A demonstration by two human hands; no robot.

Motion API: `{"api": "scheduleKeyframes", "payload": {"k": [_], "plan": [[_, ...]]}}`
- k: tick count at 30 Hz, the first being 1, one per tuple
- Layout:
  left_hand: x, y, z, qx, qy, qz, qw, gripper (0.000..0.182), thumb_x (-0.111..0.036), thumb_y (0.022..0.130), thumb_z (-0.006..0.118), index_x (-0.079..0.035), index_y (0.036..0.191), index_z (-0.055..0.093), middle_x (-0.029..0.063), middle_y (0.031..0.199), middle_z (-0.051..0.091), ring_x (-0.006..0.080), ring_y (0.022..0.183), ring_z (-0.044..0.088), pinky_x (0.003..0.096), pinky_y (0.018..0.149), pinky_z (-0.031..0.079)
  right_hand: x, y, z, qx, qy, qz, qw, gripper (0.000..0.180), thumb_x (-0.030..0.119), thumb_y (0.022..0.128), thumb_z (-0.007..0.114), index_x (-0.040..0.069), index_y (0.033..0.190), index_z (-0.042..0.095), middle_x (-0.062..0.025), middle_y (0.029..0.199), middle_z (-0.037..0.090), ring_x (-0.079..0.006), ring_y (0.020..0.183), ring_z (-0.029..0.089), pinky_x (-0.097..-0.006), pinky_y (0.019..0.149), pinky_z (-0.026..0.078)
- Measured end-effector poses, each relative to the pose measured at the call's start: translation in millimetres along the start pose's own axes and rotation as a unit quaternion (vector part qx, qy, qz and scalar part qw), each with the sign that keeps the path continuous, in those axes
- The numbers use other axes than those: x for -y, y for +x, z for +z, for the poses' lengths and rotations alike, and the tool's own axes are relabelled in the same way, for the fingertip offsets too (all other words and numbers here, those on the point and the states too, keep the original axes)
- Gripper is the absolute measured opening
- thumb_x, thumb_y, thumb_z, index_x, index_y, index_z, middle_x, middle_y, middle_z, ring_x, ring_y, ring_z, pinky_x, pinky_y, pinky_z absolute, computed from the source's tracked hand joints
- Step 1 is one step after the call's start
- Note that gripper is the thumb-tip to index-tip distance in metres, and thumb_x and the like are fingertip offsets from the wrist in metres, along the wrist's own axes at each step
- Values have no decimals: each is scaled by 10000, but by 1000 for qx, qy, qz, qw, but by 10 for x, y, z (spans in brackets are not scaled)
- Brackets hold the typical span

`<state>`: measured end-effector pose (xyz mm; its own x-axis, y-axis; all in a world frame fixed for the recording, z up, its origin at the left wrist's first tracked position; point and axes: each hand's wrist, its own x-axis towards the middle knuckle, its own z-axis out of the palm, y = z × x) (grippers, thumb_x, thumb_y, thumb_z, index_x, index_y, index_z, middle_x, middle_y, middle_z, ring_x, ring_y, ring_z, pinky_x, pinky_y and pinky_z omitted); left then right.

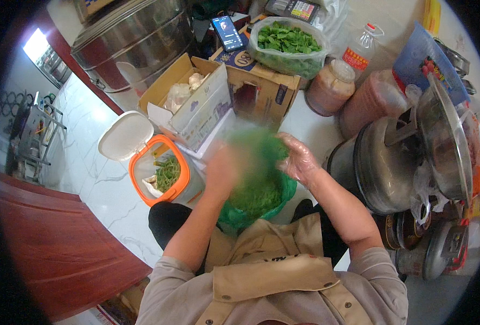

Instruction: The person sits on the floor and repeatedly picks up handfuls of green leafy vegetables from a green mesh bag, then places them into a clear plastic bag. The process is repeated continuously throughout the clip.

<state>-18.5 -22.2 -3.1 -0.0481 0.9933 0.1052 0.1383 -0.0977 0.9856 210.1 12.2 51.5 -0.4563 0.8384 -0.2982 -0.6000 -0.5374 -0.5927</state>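
A green plastic bag [292, 193] stands open between my knees, with leafy greens [258, 199] inside it. Above its mouth, more greens [256, 148] are blurred by motion. My right hand [299, 160], in a thin clear plastic glove, has its thumb and fingers around the right edge of those raised greens. On the other side, my left hand [223, 164] is smeared by motion, so its fingers and anything in them cannot be made out. Left of the bag stands a bin with an orange rim [185, 178], its white lid [124, 136] tipped back and plant stems [168, 174] inside.
A cardboard box [195, 115] holding garlic stands ahead. Behind it, a clear bag of picked leaves [288, 38] and a phone [227, 34] rest on another carton [264, 89]. Jars [330, 91], a metal pot [380, 162] and a steel basin [447, 138] crowd the right.
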Motion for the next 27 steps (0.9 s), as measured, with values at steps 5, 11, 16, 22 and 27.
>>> {"api": "scheduleKeyframes", "payload": {"k": [5, 11, 16, 22, 27], "plan": [[-36, 21, -31, -42, -75, -28, 996, 93, -100, 906, 628, -15, 941, 644, 13, 890, 647, 93, 803, 570, 242, 753, 455, 157, 81, 110, -43, -86, -40, 995, 221, 157, 894, 655, 72, 1081, 575, -61, 871, 609, -143, 673, 592, -201, 472, 430], [-201, 56, -78, -46, -209, -56, 975, 81, -108, 919, 617, -29, 930, 632, 9, 844, 637, 82, 734, 554, 233, 669, 433, 1472, 842, 372, -111, -216, -306, 921, 165, 221, 863, 683, 103, 938, 595, -30, 829, 604, -114, 589, 539, -231, 463, 396], [-223, 129, -128, -45, -296, -60, 952, 70, -117, 933, 613, -48, 927, 616, 10, 840, 634, 87, 725, 559, 237, 655, 433, 2820, 1570, 594, -175, -540, -308, 763, 291, 278, 924, 578, 42, 1090, 614, -75, 1006, 641, -185, 837, 588, -337, 674, 488], [-253, 169, -213, -70, -317, -54, 944, 79, -138, 943, 610, -60, 952, 612, 13, 883, 642, 99, 774, 575, 262, 688, 448, 2425, 1220, 769, -161, -616, -448, 628, 480, 325, 958, 566, 1, 1312, 556, -149, 1244, 625, -205, 1195, 541, -366, 1012, 414], [-123, 192, -232, -42, -181, -52, 981, 99, -166, 937, 621, -68, 950, 621, -7, 863, 642, 90, 760, 576, 245, 675, 442, 974, 325, 758, 80, -786, -337, 513, 522, 209, 846, 713, 39, 1312, 547, -149, 1342, 563, -269, 1273, 514, -389, 1047, 423]]}}
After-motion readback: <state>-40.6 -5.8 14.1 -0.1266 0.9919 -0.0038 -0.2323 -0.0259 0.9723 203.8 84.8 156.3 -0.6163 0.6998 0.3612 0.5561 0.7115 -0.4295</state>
